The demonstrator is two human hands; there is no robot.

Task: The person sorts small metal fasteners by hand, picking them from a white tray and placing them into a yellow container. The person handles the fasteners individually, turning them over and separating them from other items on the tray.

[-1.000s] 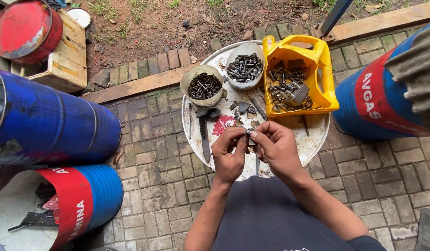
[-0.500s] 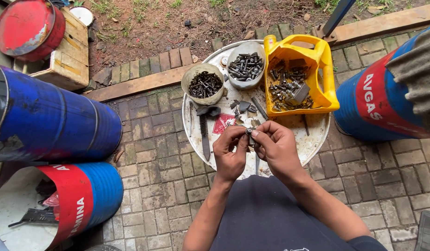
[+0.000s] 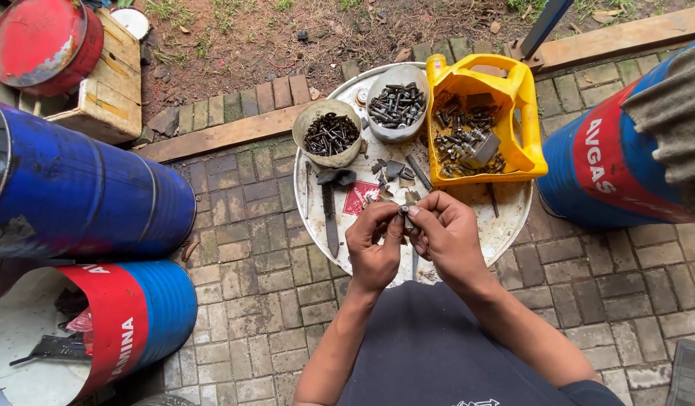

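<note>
Near the middle of the frame, the left hand (image 3: 374, 244) and the right hand (image 3: 445, 233) meet over a round white tabletop (image 3: 505, 225), which looks like a drum lid set on the brick paving (image 3: 265, 278). Both hands pinch one small metal piece (image 3: 402, 210) between them, the fingers (image 3: 392, 225) of each hand closed narrowly on it from either side; it is too small to tell whether it is a nut or a bolt. Just above the hands, loose grey metal scraps (image 3: 392, 169) and a red and white label (image 3: 359, 197) lie on the tabletop, with a dark flat tool (image 3: 331, 214) to the left of them. Toward the top of the frame stand a tan bowl (image 3: 330, 135) of dark screws, a grey bowl (image 3: 396, 101) of bolts just to its right, and a cut-open yellow jug (image 3: 513, 113) filled with mixed hardware. A blue drum (image 3: 77, 195) lies on its side at the left, another with a red band (image 3: 129, 316) in the lower left, and a third blue and red drum (image 3: 610, 158) stands at the right edge.
</note>
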